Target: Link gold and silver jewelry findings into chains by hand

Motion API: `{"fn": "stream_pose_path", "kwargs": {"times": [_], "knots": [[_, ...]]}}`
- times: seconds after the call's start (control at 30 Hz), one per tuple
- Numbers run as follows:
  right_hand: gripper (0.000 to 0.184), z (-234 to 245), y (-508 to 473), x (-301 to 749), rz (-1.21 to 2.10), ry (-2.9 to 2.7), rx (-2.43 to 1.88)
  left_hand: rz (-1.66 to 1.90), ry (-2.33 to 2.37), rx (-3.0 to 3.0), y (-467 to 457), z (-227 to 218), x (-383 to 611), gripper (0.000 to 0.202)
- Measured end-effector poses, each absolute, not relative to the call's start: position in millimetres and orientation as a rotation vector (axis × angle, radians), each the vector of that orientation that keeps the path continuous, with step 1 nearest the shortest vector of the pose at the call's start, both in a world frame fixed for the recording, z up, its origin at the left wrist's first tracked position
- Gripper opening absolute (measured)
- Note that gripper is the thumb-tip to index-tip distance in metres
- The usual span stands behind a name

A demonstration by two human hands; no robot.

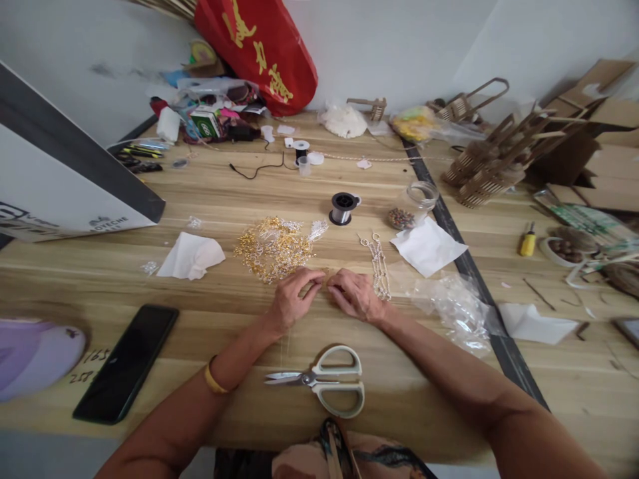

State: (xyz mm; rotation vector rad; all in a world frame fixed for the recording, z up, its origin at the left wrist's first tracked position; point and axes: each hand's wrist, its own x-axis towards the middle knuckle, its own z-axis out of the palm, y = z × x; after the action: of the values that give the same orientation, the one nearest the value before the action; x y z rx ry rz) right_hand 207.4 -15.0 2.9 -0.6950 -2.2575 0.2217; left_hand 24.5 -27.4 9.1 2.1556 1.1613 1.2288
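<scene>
My left hand [294,296] and my right hand [355,294] rest on the wooden table [239,213], fingertips pinched and almost meeting. Each pinch is closed on something too small to make out. Just beyond the left hand lies a heap of small gold and silver metal findings [273,247]. A row of finished silver chain pieces [379,266] lies beside the right hand. A spool of clear thread [342,208] stands further back. White-handled scissors [324,382] lie between my forearms, near the table's front edge.
A black phone [127,362] lies at the front left, a crumpled white tissue [190,257] behind it. A glass jar of beads [412,207], white paper [428,247] and a clear plastic bag [456,303] sit on the right. Clutter and a red bag [259,46] line the far wall.
</scene>
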Motion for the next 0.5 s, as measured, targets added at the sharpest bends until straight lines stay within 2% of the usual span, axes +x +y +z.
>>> {"fn": "stream_pose_path", "kwargs": {"times": [0.5], "knots": [[0.007,1.4,-14.4,207.8,0.23,-2.262,-0.711,1.255,1.158,2.089,-28.4,10.4,25.5,0.015]]}}
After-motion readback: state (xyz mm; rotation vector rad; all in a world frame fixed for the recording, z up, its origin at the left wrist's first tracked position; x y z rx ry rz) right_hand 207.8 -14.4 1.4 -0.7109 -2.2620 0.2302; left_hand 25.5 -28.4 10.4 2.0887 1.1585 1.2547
